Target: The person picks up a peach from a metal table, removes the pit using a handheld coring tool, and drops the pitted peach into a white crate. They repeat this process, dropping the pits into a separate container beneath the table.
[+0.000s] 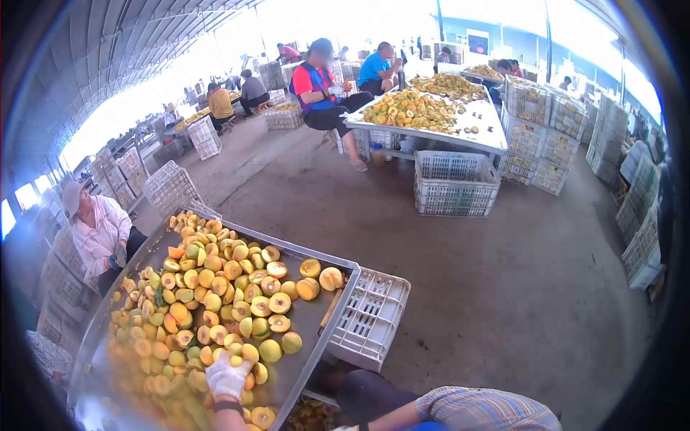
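Many halved and whole yellow peaches (259,307) are heaped on the metal-topped table (305,330) in front of me, several with red-brown centres showing. Among those at the near side is my left hand (228,378), in a white glove with a dark band at the wrist. Its fingers are curled at a small yellow peach (236,361), other fruit touching around it. Only a sliver of my right hand (348,428) shows at the bottom edge, below a plaid sleeve; its fingers are out of view. A wooden-handled tool (331,309) lies along the table's right rim.
A white plastic crate (369,316) stands against the table's right side. At the left edge sits a gloved person (100,230). Ahead, people sit by another peach-covered table (431,133), with a grey crate (456,188) before it. Stacked crates (539,136) stand to the right.
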A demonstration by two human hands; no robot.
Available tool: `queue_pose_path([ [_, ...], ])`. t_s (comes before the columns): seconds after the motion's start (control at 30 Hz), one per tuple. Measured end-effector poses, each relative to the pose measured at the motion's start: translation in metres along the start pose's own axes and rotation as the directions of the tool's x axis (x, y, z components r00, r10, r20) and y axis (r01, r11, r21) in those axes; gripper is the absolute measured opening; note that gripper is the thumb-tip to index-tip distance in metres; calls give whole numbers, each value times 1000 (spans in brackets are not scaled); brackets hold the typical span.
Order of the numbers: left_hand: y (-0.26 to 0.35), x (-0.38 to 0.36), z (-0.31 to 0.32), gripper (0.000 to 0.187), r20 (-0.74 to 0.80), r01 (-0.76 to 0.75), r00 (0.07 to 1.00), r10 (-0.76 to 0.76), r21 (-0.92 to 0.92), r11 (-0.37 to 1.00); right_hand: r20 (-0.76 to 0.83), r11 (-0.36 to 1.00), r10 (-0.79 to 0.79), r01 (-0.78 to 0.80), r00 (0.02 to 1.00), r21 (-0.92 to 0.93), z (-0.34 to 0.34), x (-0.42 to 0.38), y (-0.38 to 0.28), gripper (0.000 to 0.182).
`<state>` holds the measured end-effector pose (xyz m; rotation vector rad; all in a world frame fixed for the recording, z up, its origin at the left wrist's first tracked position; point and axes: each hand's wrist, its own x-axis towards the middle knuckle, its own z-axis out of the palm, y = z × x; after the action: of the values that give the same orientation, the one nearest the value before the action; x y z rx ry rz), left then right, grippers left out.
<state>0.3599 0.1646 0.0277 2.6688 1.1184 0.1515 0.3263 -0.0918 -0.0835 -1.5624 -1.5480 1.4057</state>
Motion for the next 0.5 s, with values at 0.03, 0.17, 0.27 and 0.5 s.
queue_pose_path([
  [0.03,-5,-7,6,58,88,-36,996,21,177,984,-5,1000,-3,3,1000,-5,-1,0,-1,41],
  [0.17,-17,-45,17,47,138,-227,973,184,437,870,-81,996,-69,64,994,-58,5,5,15,32],
  [0.27,-20,-69,1,44,89,-238,971,221,313,919,-183,993,-79,62,980,-99,5,0,20,27],
  [0.5,-31,-160,-74,36,-175,-161,983,-52,-967,199,-121,972,233,-235,965,0,-2,-6,12,23],
])
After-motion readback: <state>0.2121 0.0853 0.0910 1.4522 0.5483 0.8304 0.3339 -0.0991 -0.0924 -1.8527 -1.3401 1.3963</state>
